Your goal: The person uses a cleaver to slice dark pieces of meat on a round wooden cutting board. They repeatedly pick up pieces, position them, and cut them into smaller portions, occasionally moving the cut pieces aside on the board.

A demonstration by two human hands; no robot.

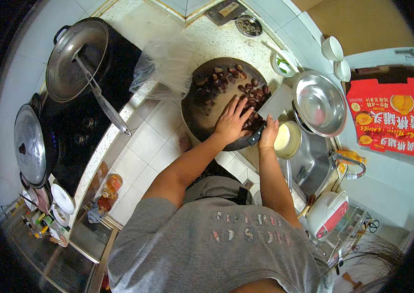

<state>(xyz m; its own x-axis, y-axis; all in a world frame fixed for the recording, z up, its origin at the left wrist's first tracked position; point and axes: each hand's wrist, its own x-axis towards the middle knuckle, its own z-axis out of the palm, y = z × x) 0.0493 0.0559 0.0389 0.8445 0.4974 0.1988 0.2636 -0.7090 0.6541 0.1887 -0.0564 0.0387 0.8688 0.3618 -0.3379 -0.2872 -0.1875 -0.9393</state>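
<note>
On a round, dark-edged wooden chopping board [207,121] lie many dark reddish-brown chestnuts [219,80], thickest along its upper side. My left hand [230,122] rests flat over the board, fingers spread, touching or just above the chestnuts at its right part; what lies beneath the palm is hidden. With my right hand [269,133] I grip the black handle of a cleaver [275,100] at the board's right edge. Its broad blade points up and to the right, past the chestnuts. Just right of that hand is a pot with pale contents [287,141].
Steel bowls [318,104] stand right of the board, above the sink [313,164]. A small bowl with green pieces [285,64] sits behind. Clear plastic bags [166,69] lie left of the board. Further left, a wok [78,60] holding a spatula stands on the black stove [119,62].
</note>
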